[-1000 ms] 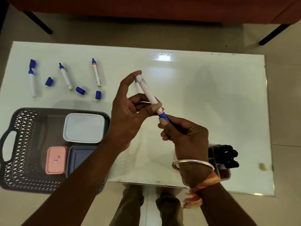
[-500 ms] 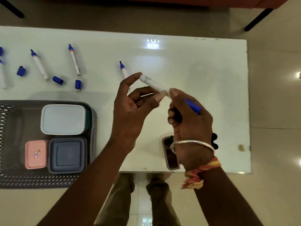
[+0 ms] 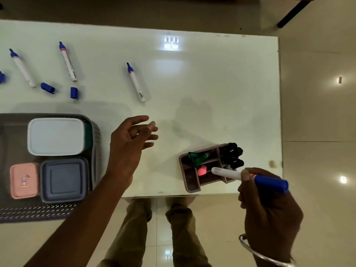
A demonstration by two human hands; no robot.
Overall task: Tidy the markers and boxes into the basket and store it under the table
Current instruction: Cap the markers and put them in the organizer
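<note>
A capped blue marker [image 3: 231, 174] is held in the grip of the right hand [image 3: 269, 209], pinched between thumb and curled fingers. Its white barrel end is pointed over the compartmented pen holder [image 3: 190, 186] at the near edge of the worktop [image 3: 212, 83]. Black markers [image 3: 233, 154] and green markers [image 3: 200, 158] are stood in separate compartments. The left hand [image 3: 131, 137] is held above the worktop with fingers loosely spread, nothing in its grip. Three uncapped blue markers [image 3: 135, 82] are laid farther back, with loose blue caps [image 3: 47, 87] near the left two. A dark basket [image 3: 95, 151] is set at the near left, and a white-lidded box [image 3: 55, 135], a pink box [image 3: 24, 180] and a grey-blue box [image 3: 64, 180] are contained in it.
</note>
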